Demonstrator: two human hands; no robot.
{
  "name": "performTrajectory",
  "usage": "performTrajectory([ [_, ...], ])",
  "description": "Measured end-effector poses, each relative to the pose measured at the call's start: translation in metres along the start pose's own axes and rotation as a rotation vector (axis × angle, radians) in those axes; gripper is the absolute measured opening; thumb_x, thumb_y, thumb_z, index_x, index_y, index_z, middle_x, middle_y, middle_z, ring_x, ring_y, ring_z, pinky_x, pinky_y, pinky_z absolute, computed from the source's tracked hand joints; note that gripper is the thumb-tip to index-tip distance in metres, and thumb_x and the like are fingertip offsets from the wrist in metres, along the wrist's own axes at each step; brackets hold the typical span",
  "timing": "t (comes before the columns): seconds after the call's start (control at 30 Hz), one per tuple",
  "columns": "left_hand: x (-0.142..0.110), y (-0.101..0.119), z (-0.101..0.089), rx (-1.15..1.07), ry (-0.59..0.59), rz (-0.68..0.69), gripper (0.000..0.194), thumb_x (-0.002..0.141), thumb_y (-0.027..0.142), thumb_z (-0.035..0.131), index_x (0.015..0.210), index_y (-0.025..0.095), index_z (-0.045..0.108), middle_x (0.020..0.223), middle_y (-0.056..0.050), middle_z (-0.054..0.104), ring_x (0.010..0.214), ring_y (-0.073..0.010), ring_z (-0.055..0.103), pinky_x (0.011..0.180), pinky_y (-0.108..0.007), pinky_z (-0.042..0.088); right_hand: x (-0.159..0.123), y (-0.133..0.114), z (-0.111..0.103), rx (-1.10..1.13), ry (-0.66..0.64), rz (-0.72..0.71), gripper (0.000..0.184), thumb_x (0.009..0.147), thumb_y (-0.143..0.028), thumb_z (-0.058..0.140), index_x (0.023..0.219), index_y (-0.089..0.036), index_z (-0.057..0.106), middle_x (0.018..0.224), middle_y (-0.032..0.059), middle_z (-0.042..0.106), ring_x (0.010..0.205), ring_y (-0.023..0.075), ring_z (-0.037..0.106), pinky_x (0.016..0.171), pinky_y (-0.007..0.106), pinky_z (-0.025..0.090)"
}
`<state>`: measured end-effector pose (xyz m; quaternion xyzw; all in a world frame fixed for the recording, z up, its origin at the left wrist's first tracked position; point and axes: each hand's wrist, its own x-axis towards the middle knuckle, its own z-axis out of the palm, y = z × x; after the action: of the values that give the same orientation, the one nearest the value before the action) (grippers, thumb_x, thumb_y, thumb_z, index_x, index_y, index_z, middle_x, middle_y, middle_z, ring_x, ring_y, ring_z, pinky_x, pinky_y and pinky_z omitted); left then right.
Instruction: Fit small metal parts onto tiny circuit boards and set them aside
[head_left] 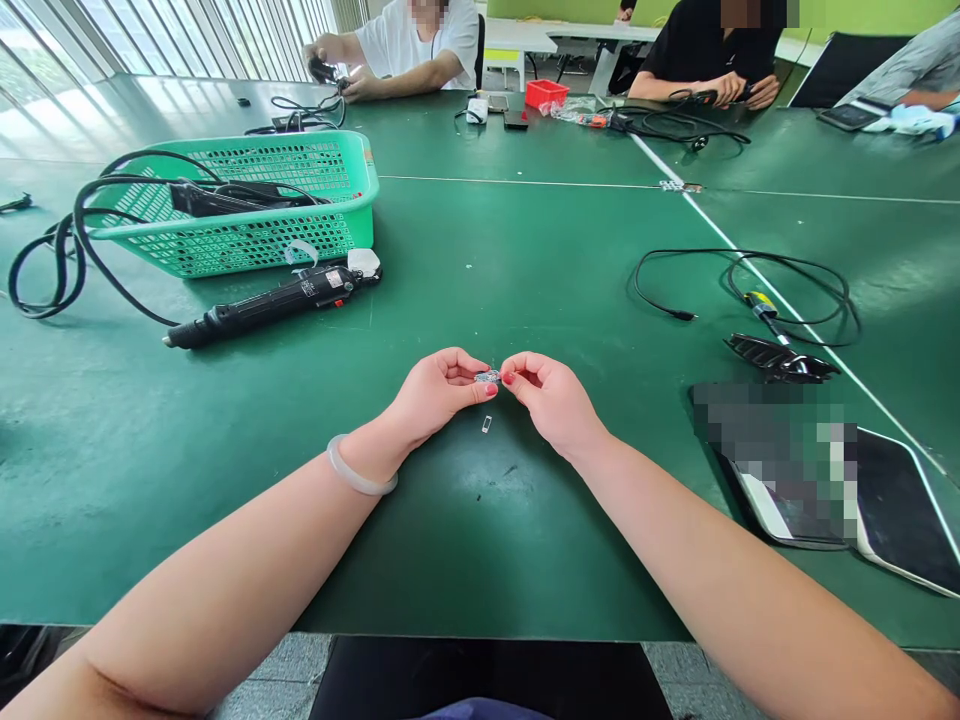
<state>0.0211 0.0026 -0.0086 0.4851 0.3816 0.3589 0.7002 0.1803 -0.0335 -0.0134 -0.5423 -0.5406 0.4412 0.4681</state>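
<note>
Several loops of black cable [81, 205] bulge over the bench [480, 560] at left, beside a green basket [255, 240] with a dark item [217, 198] inside. Just on the basket's near side lies a black power tool [277, 303], pointing toward the near left and standing in the way there. Beyond, at the far side, sits a person in white [420, 45].

Near the middle, the left hand [439, 390] pinches a small clear piece [487, 377] between thumb and fingers. A tiny white-edged part [487, 425] lies on the near side of it. The right hand [556, 400] has thumb and forefinger drawn together at the piece's right end; whether they grip it, I cannot tell.

Rightward come a thin cable [679, 314], a glossy black item [780, 357], then two flat devices [776, 465] crowding the right forearm. Both forearms cross the bench's near edge; green surface stretches between tool and thin cable, giving room on the far side.
</note>
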Motion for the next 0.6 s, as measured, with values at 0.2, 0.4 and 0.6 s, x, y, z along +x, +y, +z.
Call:
performTrajectory([
  [0.2,0.001,-0.001,-0.002,-0.072,-0.042,0.017,0.033,0.054,0.018,0.083,0.077,0.011,0.059,0.077,-0.003,0.070,0.073,-0.0122,0.066,0.080,-0.031,0.050,0.002,0.004,0.001,0.109,-0.034,-0.007,0.022,0.072,-0.041,0.066,0.078,-0.020,0.060,0.068,-0.0034,0.053,0.059,0.0094,0.044,0.060,0.026,0.037],
  [0.4,0.002,-0.002,-0.003,-0.107,-0.019,0.025,0.033,0.056,0.016,0.082,0.080,0.012,0.060,0.080,-0.004,0.071,0.077,-0.0138,0.067,0.085,-0.034,0.049,0.003,0.004,-0.013,0.134,0.005,0.038,0.025,0.074,-0.041,0.064,0.089,-0.021,0.060,0.067,-0.0045,0.048,0.054,0.0077,0.038,0.052,0.024,0.033],
  [0.6,0.004,-0.003,-0.004,-0.155,0.050,0.014,0.035,0.059,0.020,0.081,0.085,0.012,0.060,0.081,-0.004,0.070,0.079,-0.0144,0.067,0.086,-0.034,0.048,-0.007,-0.003,-0.018,-0.436,-0.256,-0.076,0.016,0.071,-0.027,0.070,0.085,-0.022,0.067,0.077,-0.0017,0.059,0.058,0.0093,0.045,0.059,0.027,0.039],
])
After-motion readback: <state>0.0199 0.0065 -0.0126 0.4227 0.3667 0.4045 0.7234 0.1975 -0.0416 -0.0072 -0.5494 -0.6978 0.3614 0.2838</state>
